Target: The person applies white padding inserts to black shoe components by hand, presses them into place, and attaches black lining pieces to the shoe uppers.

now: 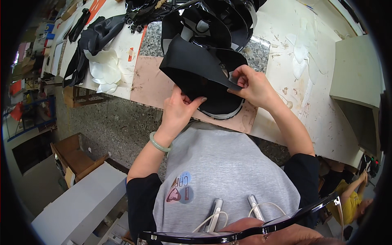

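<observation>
A bent black piece of leather-like sheet [196, 61] stands up in front of me at the table's near edge, its exact kind unclear. My left hand [178, 107] is closed on its lower left edge, thumb laid along the black material. On the other side, my right hand [254, 87] pinches the piece's right corner between thumb and fingers. Below the hands, a rounded black part with a pale rim [222, 115] shows at the bottom. Right behind it, several glossy black curved pieces [204, 24] are nested together.
The work surface has a pinkish board [149, 79] and a speckled stone slab [259, 53]. To the left lie black cloth-like pieces [100, 34] and white cut pieces [104, 71]; more white pieces [302, 49] lie right. A pale cabinet [355, 67] stands far right; a person in yellow [351, 206] is behind.
</observation>
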`<control>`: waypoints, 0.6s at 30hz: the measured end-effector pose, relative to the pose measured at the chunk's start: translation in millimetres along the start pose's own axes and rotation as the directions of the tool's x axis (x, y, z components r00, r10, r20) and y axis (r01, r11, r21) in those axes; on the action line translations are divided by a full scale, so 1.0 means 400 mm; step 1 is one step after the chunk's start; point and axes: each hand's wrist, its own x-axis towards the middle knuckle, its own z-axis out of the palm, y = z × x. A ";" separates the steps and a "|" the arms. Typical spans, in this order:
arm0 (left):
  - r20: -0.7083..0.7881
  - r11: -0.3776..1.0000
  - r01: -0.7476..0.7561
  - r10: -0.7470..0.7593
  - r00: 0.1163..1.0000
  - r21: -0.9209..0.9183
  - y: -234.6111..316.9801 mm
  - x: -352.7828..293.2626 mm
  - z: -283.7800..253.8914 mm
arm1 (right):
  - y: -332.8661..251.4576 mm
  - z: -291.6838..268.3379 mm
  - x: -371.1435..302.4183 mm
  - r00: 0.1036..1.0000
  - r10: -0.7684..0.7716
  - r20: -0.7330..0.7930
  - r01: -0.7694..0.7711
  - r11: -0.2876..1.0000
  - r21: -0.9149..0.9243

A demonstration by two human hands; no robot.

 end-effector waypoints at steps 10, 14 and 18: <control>0.005 0.980 -0.101 0.101 0.995 0.173 -0.049 0.003 0.004 | 0.030 -0.073 -0.076 0.895 -0.130 -0.427 0.019 0.967 -0.255; 0.020 0.977 -0.087 0.085 0.996 0.196 -0.038 0.001 0.004 | -0.035 -0.010 -0.171 0.765 -0.638 -0.092 0.634 0.770 -0.073; -0.001 0.976 -0.086 0.088 0.996 0.200 -0.037 0.002 0.008 | -0.003 0.068 -0.121 0.781 -0.620 0.080 0.621 0.755 -0.209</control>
